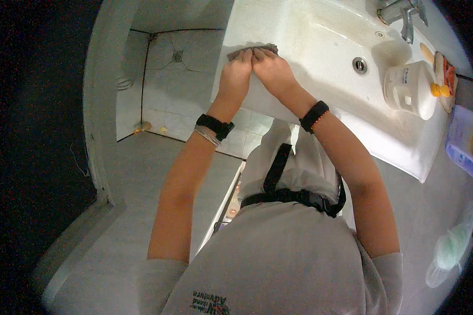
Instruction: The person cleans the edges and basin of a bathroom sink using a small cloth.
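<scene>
Both my hands are together over the left part of a white washbasin [294,39]. Their fingers press down on a crumpled grey-brown cloth [268,48] that lies along the basin's flat left ledge. My left hand [238,67] is closed on the cloth's left part. Right beside it, touching at the fingers, my right hand [268,68] is closed on the middle and right part. Most of the cloth is hidden beneath the fingers; only its far edge and ends show.
A chrome tap [403,16] stands at the basin's far right, above a round drain [360,65]. On the right rim are a whitish jug [404,89] with a yellow cap and a blue-purple package [461,137]. A pale green mesh puff [452,247] hangs lower right.
</scene>
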The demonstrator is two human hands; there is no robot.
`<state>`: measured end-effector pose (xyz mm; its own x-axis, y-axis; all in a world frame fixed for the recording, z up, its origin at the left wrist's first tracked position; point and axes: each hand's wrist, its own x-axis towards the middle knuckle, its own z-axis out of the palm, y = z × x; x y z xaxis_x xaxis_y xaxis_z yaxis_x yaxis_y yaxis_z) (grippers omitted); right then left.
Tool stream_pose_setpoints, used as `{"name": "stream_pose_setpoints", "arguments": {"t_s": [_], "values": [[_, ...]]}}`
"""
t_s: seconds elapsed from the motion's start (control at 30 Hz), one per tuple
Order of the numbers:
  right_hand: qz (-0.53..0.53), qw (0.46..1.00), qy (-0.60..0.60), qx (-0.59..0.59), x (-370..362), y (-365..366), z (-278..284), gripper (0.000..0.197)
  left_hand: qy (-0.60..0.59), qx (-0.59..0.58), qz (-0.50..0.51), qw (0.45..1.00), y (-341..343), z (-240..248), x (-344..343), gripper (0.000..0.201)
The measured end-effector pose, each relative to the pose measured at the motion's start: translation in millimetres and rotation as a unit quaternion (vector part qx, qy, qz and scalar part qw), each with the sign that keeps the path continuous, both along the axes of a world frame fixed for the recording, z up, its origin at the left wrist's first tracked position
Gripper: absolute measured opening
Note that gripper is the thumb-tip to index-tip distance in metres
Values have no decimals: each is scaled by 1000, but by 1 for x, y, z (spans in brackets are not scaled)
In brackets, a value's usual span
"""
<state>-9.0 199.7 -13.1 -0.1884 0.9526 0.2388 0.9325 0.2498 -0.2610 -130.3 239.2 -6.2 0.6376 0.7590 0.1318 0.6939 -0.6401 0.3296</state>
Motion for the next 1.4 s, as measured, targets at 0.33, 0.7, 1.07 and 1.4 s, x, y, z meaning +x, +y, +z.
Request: {"name": "stream_pose_setpoints", "arguments": {"t_s": [0.33,0.7,1.07,1.4], "values": [[51,999,-8,13,-44,-51,-7,32,48,-13,-46,998,-55,1,-65,38],[19,1000,-5,12,-46,6,-6,28,156,-49,14,986,8,17,-43,34],[24,998,16,60,-68,-9,-8,30,30,-19,-24,999,-2,1,-82,37],[-18,999,6,34,-60,27,-13,20,9,-36,-24,999,34,-4,-66,37]]}}
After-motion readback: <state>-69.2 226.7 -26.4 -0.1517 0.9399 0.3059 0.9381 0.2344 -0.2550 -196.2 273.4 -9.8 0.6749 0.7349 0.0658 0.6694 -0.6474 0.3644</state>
